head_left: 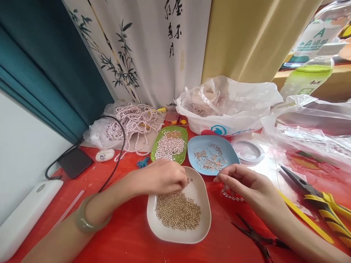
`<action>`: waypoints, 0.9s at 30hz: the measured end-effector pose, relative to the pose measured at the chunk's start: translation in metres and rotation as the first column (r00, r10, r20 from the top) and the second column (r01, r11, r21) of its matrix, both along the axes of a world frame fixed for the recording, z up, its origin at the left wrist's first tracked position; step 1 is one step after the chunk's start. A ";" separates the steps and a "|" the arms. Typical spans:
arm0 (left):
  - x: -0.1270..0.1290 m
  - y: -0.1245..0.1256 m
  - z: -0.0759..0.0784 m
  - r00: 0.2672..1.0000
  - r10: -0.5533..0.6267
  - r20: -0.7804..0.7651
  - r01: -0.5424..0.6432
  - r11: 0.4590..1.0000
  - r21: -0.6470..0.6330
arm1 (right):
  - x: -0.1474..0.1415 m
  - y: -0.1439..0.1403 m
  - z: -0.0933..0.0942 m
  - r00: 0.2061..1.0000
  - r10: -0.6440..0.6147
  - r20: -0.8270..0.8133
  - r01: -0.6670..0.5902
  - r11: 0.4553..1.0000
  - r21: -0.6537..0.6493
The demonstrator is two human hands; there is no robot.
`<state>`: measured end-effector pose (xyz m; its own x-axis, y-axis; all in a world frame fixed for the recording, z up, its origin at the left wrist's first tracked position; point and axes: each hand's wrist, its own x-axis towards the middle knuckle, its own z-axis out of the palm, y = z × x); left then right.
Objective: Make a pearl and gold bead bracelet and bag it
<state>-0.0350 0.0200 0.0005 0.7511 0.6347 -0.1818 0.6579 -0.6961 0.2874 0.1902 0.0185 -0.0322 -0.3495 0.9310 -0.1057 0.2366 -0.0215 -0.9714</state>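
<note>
My left hand (163,176) hovers over the far edge of a white dish (201,193) full of small gold beads (178,211), fingertips pinched together at the beads. My right hand (244,184) is to the right of the dish, fingers closed on a short strand of strung pearl beads (232,197) that hangs toward the red tabletop (128,233). A pale green bangle (85,223) sits on my left wrist. Behind my hands stand a blue dish (204,144) of small metal pins and a green dish (182,157) of pinkish pearls.
Pearl strands (134,122) lie on plastic at the back left, beside a phone (75,162) with a black cable. White plastic bags (227,106) fill the back right. Yellow-handled pliers (323,201), small dark pliers (257,237), a thread spool (248,151) and a white box (24,215) lie around.
</note>
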 end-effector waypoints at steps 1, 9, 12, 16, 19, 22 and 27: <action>0.000 0.000 0.000 1.000 0.000 -0.001 0.000 1.000 0.006 | 0.000 0.000 -0.001 1.000 0.005 0.003 -0.005 1.000 0.004; 0.006 -0.007 -0.002 0.996 0.029 -0.079 -0.019 0.991 0.130 | -0.001 -0.001 0.001 1.000 0.017 0.012 -0.018 0.999 0.032; 0.009 -0.010 -0.003 0.989 0.042 -0.145 -0.011 0.978 0.209 | -0.002 -0.002 0.002 1.000 0.017 0.017 -0.017 0.999 0.042; 0.013 -0.014 -0.003 0.981 0.064 -0.184 -0.012 0.963 0.270 | -0.004 -0.003 0.003 1.000 0.005 0.014 -0.006 0.999 0.034; 0.013 -0.015 -0.003 0.982 0.061 -0.177 -0.008 0.958 0.287 | -0.005 -0.003 0.004 1.000 0.004 0.018 -0.005 0.999 0.047; 0.013 -0.013 -0.005 0.985 0.050 -0.162 -0.001 0.957 0.291 | -0.005 -0.003 0.004 1.000 0.011 0.018 -0.012 0.999 0.046; 0.012 -0.010 -0.007 0.991 0.049 -0.121 -0.017 0.968 0.252 | -0.004 -0.003 0.003 1.000 0.011 0.021 -0.012 0.998 0.064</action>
